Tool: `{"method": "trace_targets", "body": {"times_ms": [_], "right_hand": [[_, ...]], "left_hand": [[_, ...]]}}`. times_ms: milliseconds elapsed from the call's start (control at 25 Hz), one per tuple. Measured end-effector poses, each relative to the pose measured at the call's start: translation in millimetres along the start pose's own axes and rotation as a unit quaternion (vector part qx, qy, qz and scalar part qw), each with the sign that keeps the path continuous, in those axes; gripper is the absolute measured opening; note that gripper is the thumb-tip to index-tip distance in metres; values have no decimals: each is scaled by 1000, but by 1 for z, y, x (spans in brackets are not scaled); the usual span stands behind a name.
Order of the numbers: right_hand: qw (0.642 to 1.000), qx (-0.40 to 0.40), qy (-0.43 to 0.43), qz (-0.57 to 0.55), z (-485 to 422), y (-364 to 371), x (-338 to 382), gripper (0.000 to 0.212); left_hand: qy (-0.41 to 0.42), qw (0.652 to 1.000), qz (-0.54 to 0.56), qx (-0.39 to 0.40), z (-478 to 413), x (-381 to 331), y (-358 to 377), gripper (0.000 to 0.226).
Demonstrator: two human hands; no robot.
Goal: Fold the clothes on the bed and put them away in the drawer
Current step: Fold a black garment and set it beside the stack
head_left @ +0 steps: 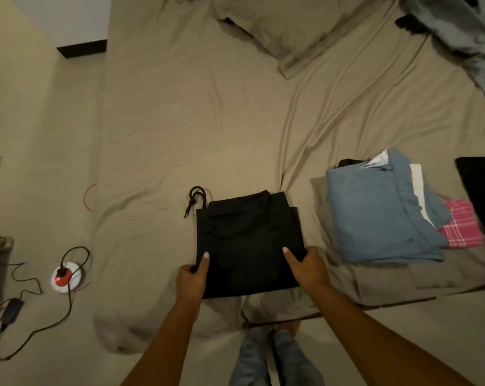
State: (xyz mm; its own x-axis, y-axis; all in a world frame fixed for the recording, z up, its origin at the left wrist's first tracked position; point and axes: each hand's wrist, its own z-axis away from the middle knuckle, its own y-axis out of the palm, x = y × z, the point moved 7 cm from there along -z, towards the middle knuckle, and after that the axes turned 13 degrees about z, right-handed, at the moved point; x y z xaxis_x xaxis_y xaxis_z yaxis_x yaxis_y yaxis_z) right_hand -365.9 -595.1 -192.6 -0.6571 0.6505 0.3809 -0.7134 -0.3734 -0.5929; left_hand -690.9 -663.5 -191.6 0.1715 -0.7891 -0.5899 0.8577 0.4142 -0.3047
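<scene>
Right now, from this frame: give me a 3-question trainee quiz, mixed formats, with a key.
1. True or false: the left hand and the right hand both grip the folded black garment at its near corners.
2. What shows at the right edge of the folded blue garment? A) a pink plaid cloth B) a yellow towel C) a white sock
3. Fill in: the drawstring sticks out at the black garment's far-____ corner.

Key: 1 true; 2 A; 3 left.
</scene>
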Motion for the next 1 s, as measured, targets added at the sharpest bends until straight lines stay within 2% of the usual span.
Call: {"method": "trace_targets", "body": {"times_ms": [80,160,280,400,440,520,640,720,760,800,840,880,920,960,1000], "right_hand": [[998,21,21,46,-7,5,-1,73],[996,68,34,50,-8,10,-4,68],[989,129,49,-46,8,9,-12,60],[983,161,70,-50,33,-2,-23,64],[979,168,96,-58,41,-8,-25,62],[956,179,162,-166,52,-22,-21,48],[906,166,182,-344,44,-44,12,23],[881,121,141,-434,29,-51,36,18],[883,99,112,-446,26,-53,47,18],[905,69,79,-412,23,-51,51,18],[945,28,38,-323,19,-49,52,21],[983,-13,-36,-181,19,-46,56,28],[992,-34,-123,-23,22,-37,62,40],[976,-27,-189,102,26,-22,67,51],[954,-12,-227,197,26,-8,66,61]], "left_hand": [[-37,999,-3,-4,-12,5,5,74],[-59,998,-10,26,-10,3,10,68],[-101,991,5,86,16,0,7,49],[-196,968,77,138,50,2,-2,31],[-218,959,102,151,57,-3,-4,25],[-239,945,170,147,59,-18,-5,13],[-196,929,301,94,40,-52,2,10],[-121,913,383,69,26,-69,13,19],[-72,925,370,56,23,-72,17,23],[-5,957,288,33,20,-72,17,29],[89,985,146,9,20,-76,19,35],[197,980,-23,13,23,-80,27,43],[280,943,-177,44,28,-81,43,55],[308,902,-291,83,30,-75,59,66],[296,878,-360,110,27,-66,69,74]]}}
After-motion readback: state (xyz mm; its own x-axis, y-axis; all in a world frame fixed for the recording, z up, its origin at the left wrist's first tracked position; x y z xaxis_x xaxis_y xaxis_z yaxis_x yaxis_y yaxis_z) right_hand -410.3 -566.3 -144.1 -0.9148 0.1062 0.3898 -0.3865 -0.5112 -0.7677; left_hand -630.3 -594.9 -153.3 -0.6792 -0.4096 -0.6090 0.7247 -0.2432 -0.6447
